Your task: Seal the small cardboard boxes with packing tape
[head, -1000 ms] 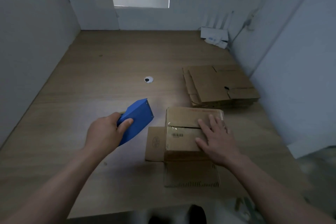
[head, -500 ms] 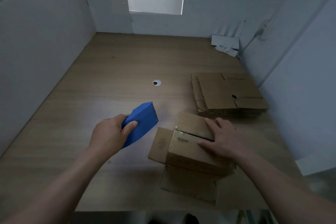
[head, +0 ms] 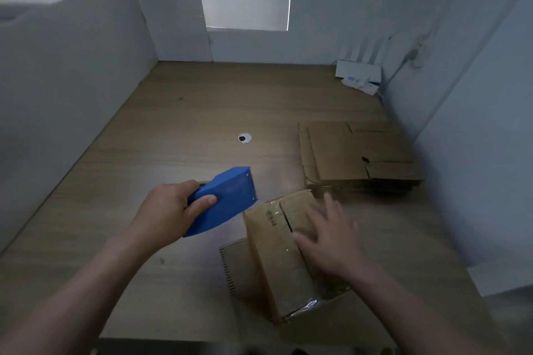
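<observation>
On the near right part of the wooden table (head: pixel 178 130), a small cardboard box (head: pixel 277 256) sits turned askew, tape glinting at its near corner, one flap lying flat toward the left. The right hand (head: pixel 331 236) rests spread and flat on its top. The left hand (head: pixel 170 212) is wrapped tight around a blue tape dispenser (head: pixel 227 200) just left of the box. Flattened boxes (head: pixel 357 155) are stacked near the right wall. The table's far and left stretches lie bare up to white partitions (head: pixel 72 66).
</observation>
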